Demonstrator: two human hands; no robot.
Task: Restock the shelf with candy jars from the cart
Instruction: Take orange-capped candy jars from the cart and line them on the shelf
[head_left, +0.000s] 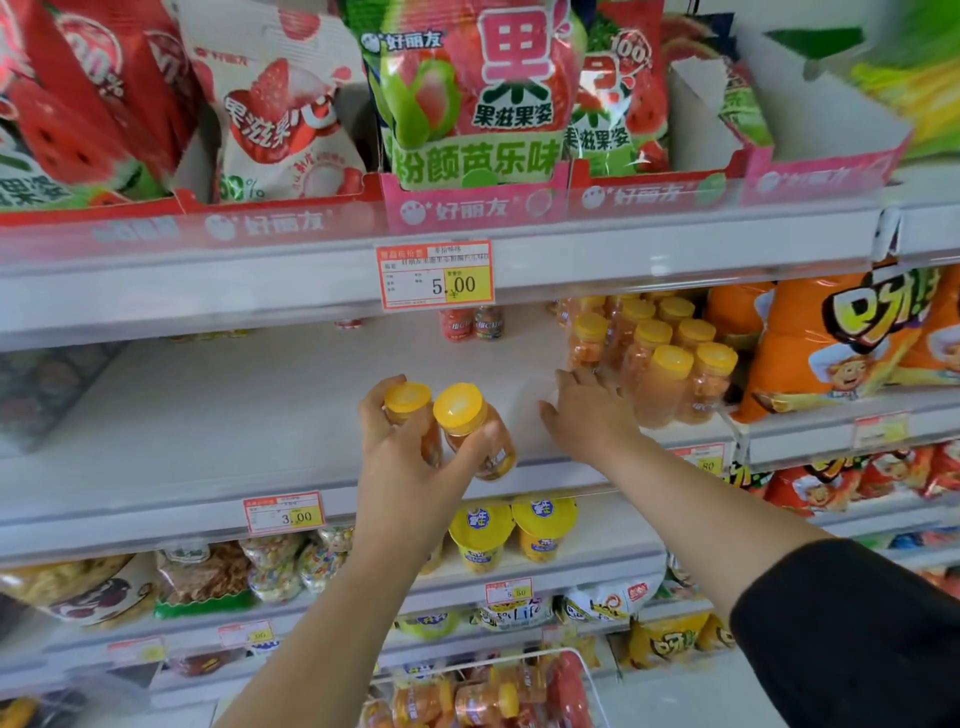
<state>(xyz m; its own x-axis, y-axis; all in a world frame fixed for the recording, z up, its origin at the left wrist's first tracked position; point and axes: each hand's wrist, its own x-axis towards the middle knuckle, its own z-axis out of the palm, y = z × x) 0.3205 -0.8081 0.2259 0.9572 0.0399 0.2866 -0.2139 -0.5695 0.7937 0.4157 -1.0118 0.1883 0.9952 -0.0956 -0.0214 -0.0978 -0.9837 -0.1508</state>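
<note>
Store shelving fills the view, and its white middle shelf (234, 415) is mostly bare. At centre, the left hand (405, 467) grips two yellow-lidded candy jars (472, 436) by their bodies, tilted just above the shelf's front edge. At its 3 o'clock the right hand (587, 410) lies flat with fingers spread, fingertips touching a block of matching jars (670, 374) at 2 o'clock. At 6 o'clock a wire cart (582, 670) holds more jars (467, 701). Gummy bags (467, 93) stand at 12 o'clock.
</note>
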